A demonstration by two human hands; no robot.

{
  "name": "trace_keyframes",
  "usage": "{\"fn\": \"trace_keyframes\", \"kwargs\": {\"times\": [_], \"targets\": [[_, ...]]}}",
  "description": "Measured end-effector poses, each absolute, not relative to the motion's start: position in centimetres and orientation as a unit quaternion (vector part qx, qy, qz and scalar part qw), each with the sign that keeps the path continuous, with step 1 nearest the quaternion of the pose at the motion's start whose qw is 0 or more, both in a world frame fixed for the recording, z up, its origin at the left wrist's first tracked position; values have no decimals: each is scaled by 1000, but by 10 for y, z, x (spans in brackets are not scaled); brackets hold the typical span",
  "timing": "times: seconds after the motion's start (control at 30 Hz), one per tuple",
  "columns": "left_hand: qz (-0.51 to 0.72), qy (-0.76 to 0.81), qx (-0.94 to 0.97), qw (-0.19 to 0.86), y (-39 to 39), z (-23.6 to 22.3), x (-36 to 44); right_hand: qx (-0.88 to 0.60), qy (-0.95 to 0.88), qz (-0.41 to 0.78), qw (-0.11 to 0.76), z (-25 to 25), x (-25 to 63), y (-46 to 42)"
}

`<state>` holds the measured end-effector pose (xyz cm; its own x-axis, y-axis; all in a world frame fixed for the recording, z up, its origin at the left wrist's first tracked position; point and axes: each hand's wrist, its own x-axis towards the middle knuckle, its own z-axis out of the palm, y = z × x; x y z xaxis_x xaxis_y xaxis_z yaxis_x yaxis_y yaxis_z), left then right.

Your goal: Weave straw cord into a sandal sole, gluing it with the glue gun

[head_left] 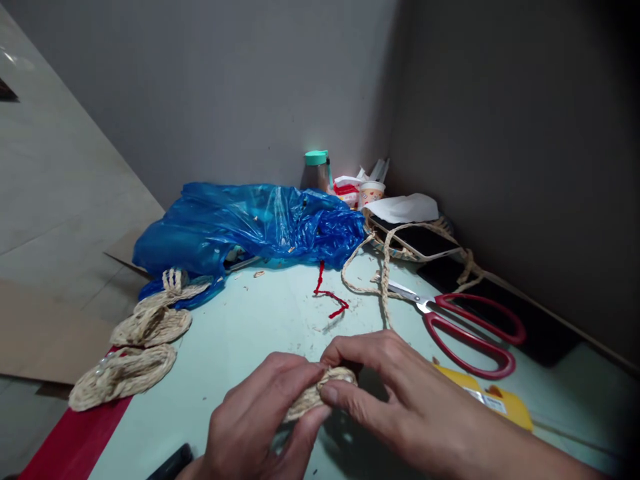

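Observation:
Low in the view, my left hand [260, 407] and my right hand [395, 393] pinch a small woven straw sandal [303, 403] between thumbs and fingers. Its sole shows between them; fingers cover much of the rest. My right thumb presses on its upper side. From behind my right hand a braided straw cord [386, 287] runs up the table; its near end is hidden. Scissors with red handles [429, 311] lie open, right of the cord and beyond my right hand. A yellow object with a label [515, 408] sits partly under my right forearm.
Several straw sandals [125, 377] line the table's left edge on a red strip [83, 433]. A blue plastic bag [240, 220] spreads across the back, near a red cord [330, 297]. Behind stand a bottle [316, 172] and paper cup [371, 193]; a phone [423, 239] lies right.

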<state>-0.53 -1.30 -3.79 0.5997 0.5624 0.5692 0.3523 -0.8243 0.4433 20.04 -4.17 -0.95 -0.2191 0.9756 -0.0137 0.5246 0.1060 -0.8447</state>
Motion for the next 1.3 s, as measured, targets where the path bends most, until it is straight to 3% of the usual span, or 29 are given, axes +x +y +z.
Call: {"fn": "trace_keyframes", "kwargs": {"times": [0.3, 0.63, 0.97, 1.3], "targets": [[350, 337, 868, 98, -17, -41, -2, -552, -684, 356, 318, -17, 197, -42], [372, 256, 880, 145, -16, -44, 1, -573, -661, 410, 257, -11, 189, -39], [343, 251, 892, 155, -13, -38, -5, -526, -662, 445, 294, -10, 202, -41], [426, 255, 862, 103, -7, -33, -5, -487, -668, 495, 267, -4, 210, -28]]}}
